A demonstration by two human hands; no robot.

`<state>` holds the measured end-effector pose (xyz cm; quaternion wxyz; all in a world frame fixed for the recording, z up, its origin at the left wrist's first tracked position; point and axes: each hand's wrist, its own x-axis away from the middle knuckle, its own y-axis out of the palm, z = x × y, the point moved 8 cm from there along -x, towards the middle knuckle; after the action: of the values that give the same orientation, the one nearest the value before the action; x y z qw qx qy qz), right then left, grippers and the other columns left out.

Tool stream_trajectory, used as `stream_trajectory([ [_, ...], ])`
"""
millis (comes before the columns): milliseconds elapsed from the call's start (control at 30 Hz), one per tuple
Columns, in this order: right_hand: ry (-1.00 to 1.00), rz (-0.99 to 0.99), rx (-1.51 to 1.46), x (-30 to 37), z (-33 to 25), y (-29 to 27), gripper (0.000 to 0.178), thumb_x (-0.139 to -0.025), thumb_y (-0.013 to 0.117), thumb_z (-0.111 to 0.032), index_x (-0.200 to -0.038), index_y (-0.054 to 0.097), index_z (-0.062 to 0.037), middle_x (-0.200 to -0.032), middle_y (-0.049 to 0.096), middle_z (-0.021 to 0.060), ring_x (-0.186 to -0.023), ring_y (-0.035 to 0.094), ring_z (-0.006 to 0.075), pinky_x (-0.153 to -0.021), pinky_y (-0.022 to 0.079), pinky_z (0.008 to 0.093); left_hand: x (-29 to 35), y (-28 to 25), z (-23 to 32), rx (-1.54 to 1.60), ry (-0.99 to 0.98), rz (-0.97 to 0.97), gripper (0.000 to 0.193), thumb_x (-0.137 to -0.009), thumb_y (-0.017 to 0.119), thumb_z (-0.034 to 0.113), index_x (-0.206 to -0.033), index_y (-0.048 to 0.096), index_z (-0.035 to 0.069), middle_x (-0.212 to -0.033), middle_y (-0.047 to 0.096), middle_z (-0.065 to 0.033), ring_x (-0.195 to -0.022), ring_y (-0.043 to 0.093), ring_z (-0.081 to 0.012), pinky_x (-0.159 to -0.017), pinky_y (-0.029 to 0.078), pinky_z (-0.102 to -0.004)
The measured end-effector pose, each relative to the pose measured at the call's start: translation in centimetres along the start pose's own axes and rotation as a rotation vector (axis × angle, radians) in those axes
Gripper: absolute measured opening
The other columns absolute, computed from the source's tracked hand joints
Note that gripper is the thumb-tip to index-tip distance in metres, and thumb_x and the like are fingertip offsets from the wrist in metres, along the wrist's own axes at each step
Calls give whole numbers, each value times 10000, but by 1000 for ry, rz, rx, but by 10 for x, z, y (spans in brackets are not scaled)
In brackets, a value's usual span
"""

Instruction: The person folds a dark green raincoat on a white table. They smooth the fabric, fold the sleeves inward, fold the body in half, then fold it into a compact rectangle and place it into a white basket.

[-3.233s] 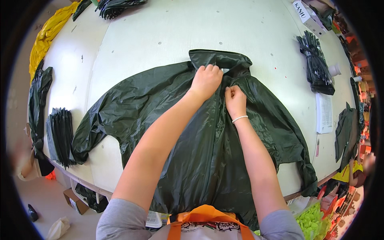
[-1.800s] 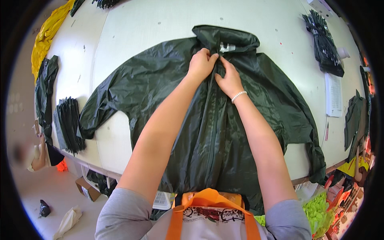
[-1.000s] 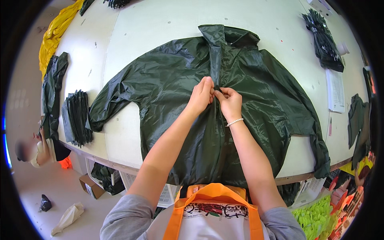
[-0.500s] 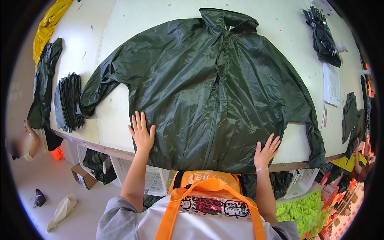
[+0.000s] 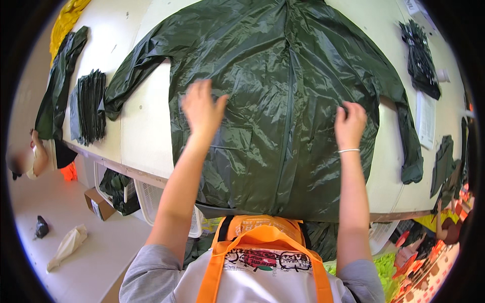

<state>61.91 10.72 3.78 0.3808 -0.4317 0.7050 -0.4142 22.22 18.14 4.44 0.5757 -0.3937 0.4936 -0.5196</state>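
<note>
A dark green raincoat (image 5: 262,106) lies spread on the white table in front of me, its front up and sleeves out to both sides. Its collar runs past the upper edge of the view. My left hand (image 5: 204,107) is over the left front panel above a flap pocket, fingers apart and a little blurred, with nothing in it. Over the right front panel, near the side seam, my right hand (image 5: 351,123) has loosely bent fingers with the thumb apart from them. I cannot tell whether either hand touches the cloth.
A pile of folded dark green pieces (image 5: 90,107) sits by the left sleeve. Far right lie a dark bundle (image 5: 420,60) and white papers (image 5: 426,121). White baskets (image 5: 151,199) stand under the table edge. Another person (image 5: 38,156) handles dark cloth at the far left.
Both hands have left the raincoat's lower part and moved farther up over it. More of its lower front now shows, and its collar has slid out of view at the top.
</note>
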Motion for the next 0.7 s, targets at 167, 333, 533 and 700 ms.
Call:
stream_trajectory([
  [167, 258, -161, -542, -5, -80, 66, 296, -803, 688, -215, -952, 639, 36, -766, 669, 168, -692, 652, 297, -668, 503, 356, -28, 47, 120, 167, -147, -542, 525, -747, 684, 511, -822, 674, -9, -830, 683, -151, -799, 663, -326, -672, 523, -389],
  [333, 369, -335, -810, -1, -85, 97, 259, -790, 693, -159, -916, 651, 63, -780, 687, 142, -695, 658, 196, -669, 502, 299, -40, 96, 126, 331, -147, -766, 464, -793, 667, 409, -582, 648, -4, -552, 635, -93, -559, 653, -179, -560, 507, -309],
  [533, 283, -254, -798, 6, -101, 75, 184, -786, 685, -88, -909, 668, 48, -774, 691, 134, -663, 658, 159, -639, 509, 270, -26, 108, 127, 1023, -270, -946, 303, -881, 614, 246, -657, 584, 44, -582, 596, -46, -456, 519, -97, -440, 391, -233],
  [700, 273, -237, -871, 7, -107, 81, 179, -793, 695, -90, -895, 666, 54, -742, 688, 99, -635, 627, 105, -614, 496, 244, -19, 109, 131, 1244, -243, -895, 296, -905, 587, 246, -678, 563, 58, -575, 573, -24, -472, 515, -91, -446, 394, -217],
])
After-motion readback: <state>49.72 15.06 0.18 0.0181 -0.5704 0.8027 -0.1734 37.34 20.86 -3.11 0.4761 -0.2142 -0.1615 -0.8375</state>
